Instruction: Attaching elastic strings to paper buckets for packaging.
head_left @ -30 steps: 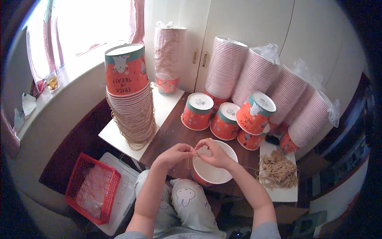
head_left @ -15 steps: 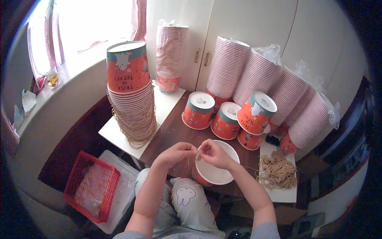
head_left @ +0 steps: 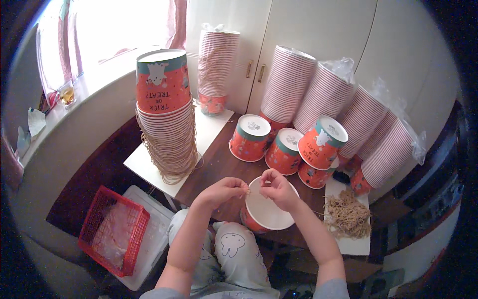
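Note:
An orange paper bucket [head_left: 269, 212] with a white inside stands upright, mouth up, at the table's front edge before my knees. Above its left rim, my left hand [head_left: 226, 192] is pinched shut on the end of a thin tan twine. My right hand [head_left: 279, 190] is over the bucket's mouth, thumb and fingers pinched together a short way from the left. A bit of twine seems to run between the two hands, though it is too fine to follow fully. A tangled heap of tan twine [head_left: 348, 214] lies on the white board at the right.
A tall stack of upturned buckets [head_left: 162, 89], looped with twine, stands at left. Several upturned orange buckets [head_left: 249, 142] sit behind my hands. Plastic-wrapped bucket stacks [head_left: 289, 82] line the cupboard. A red basket [head_left: 117, 234] is on the lower left.
My right hand has moved slightly right and away from the left, opening a gap between the fingertips. My left hand stays nearly in place, still pinching.

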`<action>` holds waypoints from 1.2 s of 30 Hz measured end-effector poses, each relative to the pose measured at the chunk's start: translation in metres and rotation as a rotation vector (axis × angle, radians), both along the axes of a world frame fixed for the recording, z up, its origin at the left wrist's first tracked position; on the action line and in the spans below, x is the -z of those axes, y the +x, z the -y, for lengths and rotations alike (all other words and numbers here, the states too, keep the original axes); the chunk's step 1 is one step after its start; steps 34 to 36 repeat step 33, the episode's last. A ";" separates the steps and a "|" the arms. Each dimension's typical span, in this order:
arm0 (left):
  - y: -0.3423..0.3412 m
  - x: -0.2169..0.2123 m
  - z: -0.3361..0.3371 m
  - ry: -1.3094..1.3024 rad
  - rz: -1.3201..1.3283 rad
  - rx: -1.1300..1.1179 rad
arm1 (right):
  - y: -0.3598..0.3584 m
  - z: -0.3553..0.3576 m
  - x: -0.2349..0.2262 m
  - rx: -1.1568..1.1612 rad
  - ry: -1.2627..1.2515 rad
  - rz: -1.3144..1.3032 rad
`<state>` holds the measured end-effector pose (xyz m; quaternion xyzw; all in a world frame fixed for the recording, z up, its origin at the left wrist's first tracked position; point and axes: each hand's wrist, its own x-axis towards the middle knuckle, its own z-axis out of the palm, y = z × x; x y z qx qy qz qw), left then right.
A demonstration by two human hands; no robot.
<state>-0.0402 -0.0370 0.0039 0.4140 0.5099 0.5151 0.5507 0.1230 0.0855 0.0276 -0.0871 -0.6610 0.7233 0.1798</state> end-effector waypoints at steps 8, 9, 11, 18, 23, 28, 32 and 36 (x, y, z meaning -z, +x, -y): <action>0.002 -0.009 0.002 0.018 0.028 0.016 | 0.044 -0.046 -0.052 0.206 0.113 0.064; 0.002 -0.010 0.002 0.015 0.034 0.023 | 0.056 -0.053 -0.059 0.226 0.200 0.119; 0.000 -0.004 0.001 0.009 0.054 0.020 | 0.069 -0.060 -0.062 0.332 0.488 0.131; 0.004 0.004 -0.005 0.042 -0.058 0.012 | 0.104 -0.056 -0.019 0.166 1.254 0.506; 0.005 0.001 -0.005 0.016 -0.141 -0.074 | 0.069 -0.017 -0.021 0.541 1.487 0.186; 0.009 -0.002 -0.001 0.011 -0.097 -0.035 | 0.033 0.010 -0.034 0.350 1.433 0.109; 0.008 -0.002 0.001 -0.015 -0.091 -0.046 | 0.014 0.018 -0.007 0.200 1.082 0.274; 0.008 -0.002 0.001 -0.014 -0.078 -0.040 | 0.011 0.019 -0.002 0.155 1.055 0.334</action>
